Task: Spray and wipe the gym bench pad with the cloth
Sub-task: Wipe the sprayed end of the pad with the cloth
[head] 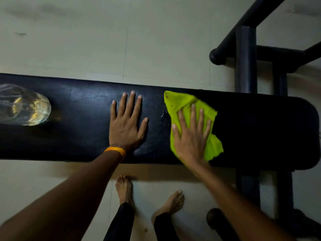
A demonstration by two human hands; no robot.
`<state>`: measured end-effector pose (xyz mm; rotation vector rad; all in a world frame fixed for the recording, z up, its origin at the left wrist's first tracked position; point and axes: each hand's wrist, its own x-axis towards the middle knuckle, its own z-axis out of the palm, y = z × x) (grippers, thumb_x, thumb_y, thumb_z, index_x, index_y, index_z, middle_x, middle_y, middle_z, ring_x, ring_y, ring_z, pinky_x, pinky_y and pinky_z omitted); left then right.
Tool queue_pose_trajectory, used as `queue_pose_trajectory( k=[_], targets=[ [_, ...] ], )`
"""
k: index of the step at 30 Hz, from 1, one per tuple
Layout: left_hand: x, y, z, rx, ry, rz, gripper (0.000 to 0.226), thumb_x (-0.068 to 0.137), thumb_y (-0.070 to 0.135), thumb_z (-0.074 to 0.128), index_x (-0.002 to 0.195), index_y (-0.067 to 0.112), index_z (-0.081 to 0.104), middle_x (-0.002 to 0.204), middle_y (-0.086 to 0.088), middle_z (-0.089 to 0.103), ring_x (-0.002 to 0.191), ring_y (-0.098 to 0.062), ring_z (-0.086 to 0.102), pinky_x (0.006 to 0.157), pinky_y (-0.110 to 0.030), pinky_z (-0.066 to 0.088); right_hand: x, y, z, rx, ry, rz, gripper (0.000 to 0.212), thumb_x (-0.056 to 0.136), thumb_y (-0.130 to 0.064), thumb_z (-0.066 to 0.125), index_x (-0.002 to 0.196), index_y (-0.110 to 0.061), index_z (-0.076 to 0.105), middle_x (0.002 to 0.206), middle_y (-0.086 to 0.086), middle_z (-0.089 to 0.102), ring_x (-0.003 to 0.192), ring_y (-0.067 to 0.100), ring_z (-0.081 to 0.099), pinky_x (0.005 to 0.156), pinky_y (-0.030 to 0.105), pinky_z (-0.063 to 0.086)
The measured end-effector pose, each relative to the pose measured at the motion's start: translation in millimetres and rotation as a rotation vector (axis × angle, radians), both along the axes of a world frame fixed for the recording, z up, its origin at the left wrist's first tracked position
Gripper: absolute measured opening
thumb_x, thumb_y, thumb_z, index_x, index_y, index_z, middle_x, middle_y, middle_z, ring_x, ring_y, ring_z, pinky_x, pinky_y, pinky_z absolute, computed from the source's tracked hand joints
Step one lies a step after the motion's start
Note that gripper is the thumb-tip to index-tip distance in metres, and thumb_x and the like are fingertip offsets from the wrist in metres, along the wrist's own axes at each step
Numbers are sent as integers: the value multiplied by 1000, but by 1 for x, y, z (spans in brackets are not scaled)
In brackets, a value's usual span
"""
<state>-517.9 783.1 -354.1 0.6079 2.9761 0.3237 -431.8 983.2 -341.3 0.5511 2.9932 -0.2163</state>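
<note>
The black gym bench pad [78, 136] runs across the view from left to right. A bright green cloth [182, 103] lies crumpled on its right half, and my right hand [191, 136] presses flat on top of it with fingers spread. Wet droplets [162, 119] glisten on the pad just left of the cloth. My left hand [127, 124] rests flat on the bare pad near the middle, fingers apart, holding nothing; an orange band circles its wrist. A clear bottle [26, 106] lies on the pad at the far left.
Black steel frame tubes [245, 60] of the bench stand at the right, behind and under the pad. My bare feet [124, 188] stand on the pale tiled floor [121, 40] close to the near edge. A dark round object [215, 218] sits on the floor lower right.
</note>
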Motion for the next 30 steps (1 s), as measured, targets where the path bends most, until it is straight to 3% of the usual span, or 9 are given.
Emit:
queue_pose_trajectory(
  k=[2,4,8,11,15,20,23,27,30],
  targets=[
    [0,0,-2,-5,4,-2,72,102,53,29,164,18,15,173,-8,8,160,-28,3,128,-56,5,-47,36,-1,37,4,50,59,100,-58,27,153,-34,38,167,5,26,155,32,20,124,57,15],
    [-1,0,-2,-10,-2,-4,72,102,52,30,164,18,15,173,-8,7,160,-29,3,128,-55,4,-75,48,-1,18,-4,-69,63,100,-60,21,157,-36,29,168,3,23,156,30,18,125,56,14],
    [-1,0,-1,3,-5,-1,73,102,52,30,164,17,14,173,-8,6,160,-29,2,128,-56,5,-43,-17,2,-10,30,-217,62,102,-56,25,160,-35,22,170,4,14,157,30,12,125,56,12],
    [-1,0,-2,17,-1,0,73,102,51,32,164,17,16,173,-8,8,160,-29,3,128,-55,6,-4,-52,7,-19,-20,-90,62,102,-55,29,160,-35,22,170,5,13,157,31,11,124,55,14],
    [-3,0,-3,23,19,1,73,101,50,35,163,17,19,172,-8,11,160,-30,6,128,-54,6,-22,-22,19,17,-8,17,65,97,-60,35,156,-34,32,168,7,22,154,35,21,118,56,23],
    [-2,0,-3,26,18,1,72,101,50,37,163,17,20,172,-8,12,160,-30,8,128,-54,7,-43,7,10,17,-36,378,65,102,-56,30,161,-31,19,171,3,10,158,29,4,123,60,12],
    [-2,-1,-4,21,26,1,72,101,50,36,163,17,20,172,-8,13,160,-30,8,128,-54,7,-61,20,1,12,-50,439,63,103,-54,27,161,-32,16,171,0,9,158,25,3,125,56,11],
    [-3,0,-3,6,27,5,72,101,50,36,163,17,20,172,-8,14,160,-30,9,128,-55,8,-69,23,5,-25,10,211,60,104,-50,31,160,-29,23,170,3,18,158,26,12,126,50,14],
    [-2,0,-2,0,21,5,72,101,49,36,163,17,20,172,-8,13,160,-30,8,128,-54,7,-2,-18,10,2,-9,53,62,104,-52,30,161,-28,23,169,7,17,157,30,12,126,52,13]
  ],
)
